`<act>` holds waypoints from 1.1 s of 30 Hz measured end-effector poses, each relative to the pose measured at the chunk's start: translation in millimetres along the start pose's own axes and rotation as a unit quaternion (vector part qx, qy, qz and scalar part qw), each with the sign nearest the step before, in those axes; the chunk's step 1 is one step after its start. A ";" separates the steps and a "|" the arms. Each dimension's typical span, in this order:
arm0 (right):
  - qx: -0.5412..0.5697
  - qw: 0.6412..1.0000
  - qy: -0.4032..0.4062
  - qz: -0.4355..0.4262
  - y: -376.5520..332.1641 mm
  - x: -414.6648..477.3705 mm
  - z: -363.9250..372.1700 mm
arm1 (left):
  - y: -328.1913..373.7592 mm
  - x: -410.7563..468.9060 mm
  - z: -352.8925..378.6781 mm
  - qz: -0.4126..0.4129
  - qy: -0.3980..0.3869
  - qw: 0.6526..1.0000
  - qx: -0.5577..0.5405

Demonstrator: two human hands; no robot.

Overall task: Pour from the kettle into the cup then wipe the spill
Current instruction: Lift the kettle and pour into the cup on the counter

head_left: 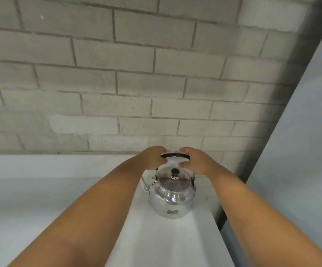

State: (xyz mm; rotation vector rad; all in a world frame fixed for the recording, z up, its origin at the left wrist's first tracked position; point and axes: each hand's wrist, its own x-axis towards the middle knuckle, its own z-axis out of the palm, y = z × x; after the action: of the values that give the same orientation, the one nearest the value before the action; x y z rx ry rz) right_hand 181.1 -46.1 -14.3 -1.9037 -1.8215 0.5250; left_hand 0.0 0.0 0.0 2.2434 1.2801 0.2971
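Observation:
A shiny steel kettle point(170, 195) with a black lid knob and a black arched handle stands upright on a white table point(168, 243), close to the brick wall. Its spout points left. My left hand point(152, 158) curls around the left end of the handle. At the right end of the handle, my right hand point(195, 160) has its fingers wrapped over the bar. No cup and no cloth appear in view.
A grey brick wall point(137, 83) rises right behind the kettle. The table's right edge point(217, 224) drops into a dark gap beside a pale grey panel point(301, 170). My forearms cover much of the table's near part.

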 end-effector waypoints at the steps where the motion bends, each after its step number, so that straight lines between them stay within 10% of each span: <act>1: 0.003 1.000 0.002 -0.004 -0.8 1.4 1.1 | 1.1 1.8 1.6 0.013 -0.004 1.000 0.004; 16: 0.306 0.943 0.124 -0.046 -27.8 -36.4 4.3 | 3.7 -35.6 -7.6 0.093 0.057 0.994 -0.017; 28: 0.273 0.941 0.144 -0.141 -127.0 -112.1 -29.0 | -100.9 -243.7 -60.1 0.029 0.194 0.954 -0.227; 33: 0.196 0.965 0.109 -0.137 -171.0 -151.8 -11.3 | -158.2 -297.3 -16.3 -0.023 0.127 0.961 -0.243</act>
State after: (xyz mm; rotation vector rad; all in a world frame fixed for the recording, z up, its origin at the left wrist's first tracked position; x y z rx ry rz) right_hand 37.8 -194.0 85.9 -1.3645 -1.6559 0.5125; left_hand -278.9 -182.1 -52.3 1.7934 1.2198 0.8113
